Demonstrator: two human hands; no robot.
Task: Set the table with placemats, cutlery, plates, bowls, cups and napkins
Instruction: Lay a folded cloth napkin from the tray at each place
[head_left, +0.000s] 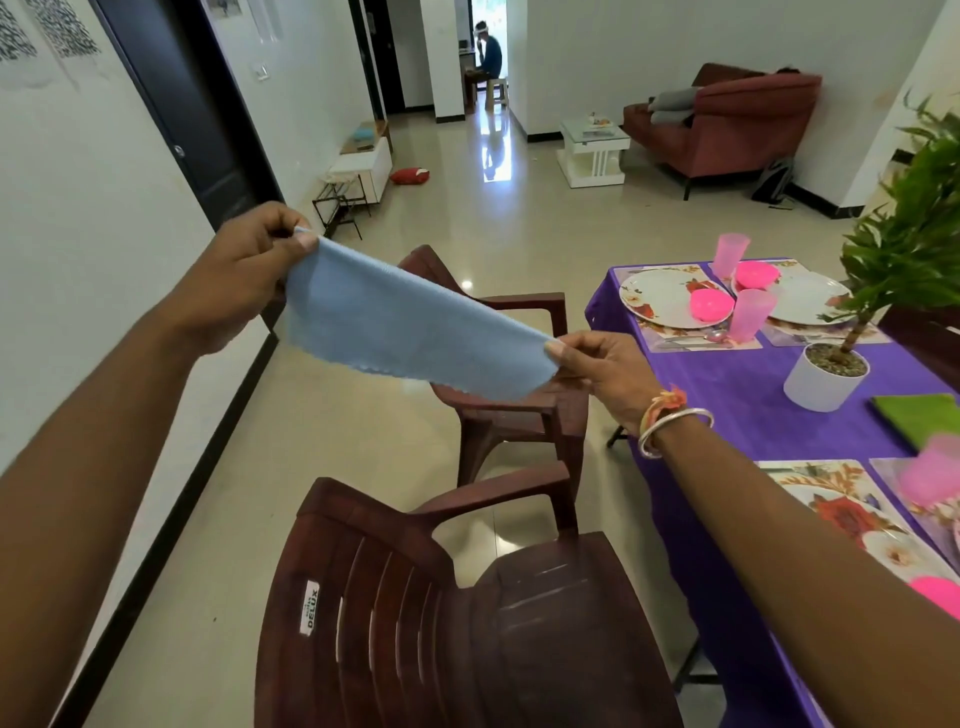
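Left hand (249, 275): pinches one corner of the blue napkin (395, 322) between thumb and forefinger, well to the left of the table (753, 415).
Right hand (597, 369): pinches the opposite corner, just off the table's left edge; bangle (670, 428) on the wrist.
Blue napkin: stretched flat in the air between both hands, left of the table, over the far chair (519, 405).
Table: covered in purple cloth.
Far end of the table: two floral placemats, a white plate (660, 299) on the left one with a pink bowl (711, 309) at its right edge; pink cup (750, 314) just beside; cutlery (696, 340) along the mat's near edge. Second plate (810, 299), second bowl (758, 274) and second cup (731, 252) alongside.
Middle of the table: potted plant (823, 379); folded green napkin (919, 418) near it.
Near end of the table: more floral mats, partly behind the right forearm.
Left side of the table: near chair (467, 623) and far chair, both brown plastic.
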